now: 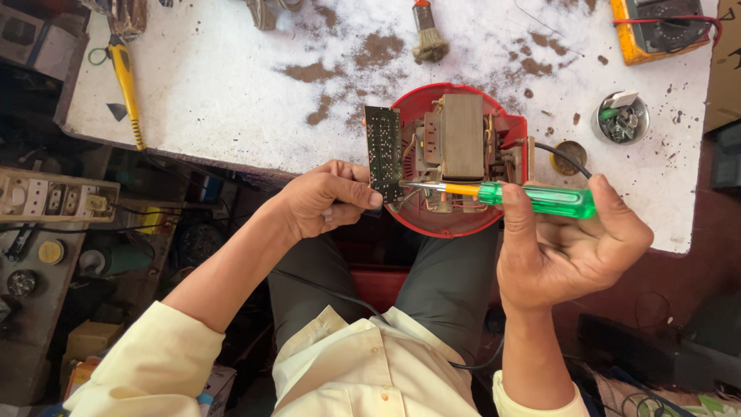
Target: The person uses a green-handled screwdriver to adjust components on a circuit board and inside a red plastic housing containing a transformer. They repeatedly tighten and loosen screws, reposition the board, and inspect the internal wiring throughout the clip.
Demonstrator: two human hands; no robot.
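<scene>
Clearly fragile, the thin stiff circuit board [384, 151] stands upright against the left rim of the red housing [455, 220], pinched at its lower edge by the left hand [324, 201], while the right hand [563, 239] clamps the green-handled screwdriver [532, 197], tip beside the heavy-looking transformer [461, 136].

Strong daylight falls on the white surface [231, 93], which glares nearly blown out toward the top. Shadows there are short and soft. The floor area on the left sits dim and murky. Focus is sharp at centre; the wide lens bends straight edges toward the corners.
</scene>
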